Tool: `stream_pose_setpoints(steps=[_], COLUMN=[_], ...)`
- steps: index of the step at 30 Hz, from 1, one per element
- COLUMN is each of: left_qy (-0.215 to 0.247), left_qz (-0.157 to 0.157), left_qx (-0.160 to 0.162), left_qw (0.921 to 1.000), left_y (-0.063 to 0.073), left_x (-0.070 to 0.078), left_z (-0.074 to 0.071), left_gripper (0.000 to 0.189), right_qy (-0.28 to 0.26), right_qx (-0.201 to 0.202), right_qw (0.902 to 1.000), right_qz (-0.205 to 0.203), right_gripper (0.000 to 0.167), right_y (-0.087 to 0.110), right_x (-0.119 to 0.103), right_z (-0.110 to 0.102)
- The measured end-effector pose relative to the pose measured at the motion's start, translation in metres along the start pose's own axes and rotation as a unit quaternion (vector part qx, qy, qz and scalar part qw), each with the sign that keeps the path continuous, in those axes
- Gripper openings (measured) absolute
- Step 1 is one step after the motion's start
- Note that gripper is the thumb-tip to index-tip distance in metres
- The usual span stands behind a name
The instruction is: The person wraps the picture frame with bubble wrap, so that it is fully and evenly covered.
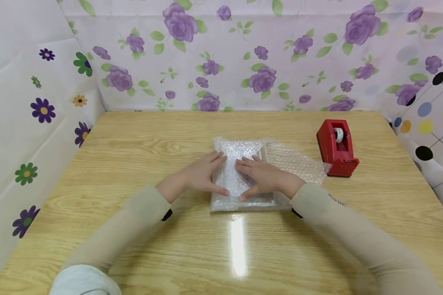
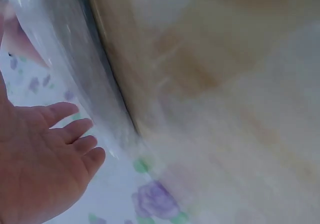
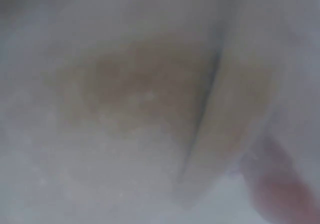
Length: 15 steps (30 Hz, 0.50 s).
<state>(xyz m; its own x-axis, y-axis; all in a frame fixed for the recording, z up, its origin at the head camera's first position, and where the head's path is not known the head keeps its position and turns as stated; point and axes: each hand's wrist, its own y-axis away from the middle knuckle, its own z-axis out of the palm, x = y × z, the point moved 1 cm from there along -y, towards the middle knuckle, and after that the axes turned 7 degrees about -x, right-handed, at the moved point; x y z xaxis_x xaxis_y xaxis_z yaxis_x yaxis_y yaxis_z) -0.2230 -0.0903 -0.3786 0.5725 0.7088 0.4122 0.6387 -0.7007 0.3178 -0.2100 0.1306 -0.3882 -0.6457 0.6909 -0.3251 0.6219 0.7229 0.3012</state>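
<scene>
A flat rectangular object wrapped in bubble wrap (image 1: 240, 146) lies at the middle of the table. A pale frame-like edge (image 1: 263, 153) shows at its upper right, and the rest of what is inside is hidden. My left hand (image 1: 201, 174) rests on the left part of the wrap, fingers spread. On the right part lies my right hand (image 1: 263, 177), its fingers extended and pointing left. In the left wrist view, the palm and fingers of the left hand (image 2: 47, 159) appear beside the wrapped edge. The right wrist view is badly blurred, with a reddish fingertip (image 3: 285, 196) low at the right.
A loose flap of bubble wrap (image 1: 299, 162) spreads out to the right and reaches a red tape dispenser (image 1: 337, 149) holding a roll of tape. The wood-grain table (image 1: 140, 139) is bordered by flowered cloth (image 1: 229, 53) at the back and patterned sheets at both sides.
</scene>
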Motion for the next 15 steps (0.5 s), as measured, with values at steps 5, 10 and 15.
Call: stream_pose_setpoints(steps=[5, 10, 15], left_qy=[0.001, -0.004, -0.026], left_qz=[-0.003, -0.016, -0.024], left_qx=[-0.026, -0.034, -0.028], left_qw=[0.9997, 0.9993, 0.999], left_y=[0.006, 0.007, 0.007], left_x=[0.012, 0.019, 0.023], left_z=[0.01, 0.014, 0.02], left_gripper=[0.113, 0.121, 0.126], right_qy=[-0.001, 0.002, -0.001], right_qx=[-0.003, -0.001, -0.003], right_qw=[1.0, 1.0, 0.9999], right_qz=[0.005, 0.007, 0.01], right_gripper=[0.097, 0.097, 0.098], right_y=[-0.001, -0.001, -0.002], right_x=[0.0, 0.001, 0.0], right_z=[-0.001, -0.001, 0.001])
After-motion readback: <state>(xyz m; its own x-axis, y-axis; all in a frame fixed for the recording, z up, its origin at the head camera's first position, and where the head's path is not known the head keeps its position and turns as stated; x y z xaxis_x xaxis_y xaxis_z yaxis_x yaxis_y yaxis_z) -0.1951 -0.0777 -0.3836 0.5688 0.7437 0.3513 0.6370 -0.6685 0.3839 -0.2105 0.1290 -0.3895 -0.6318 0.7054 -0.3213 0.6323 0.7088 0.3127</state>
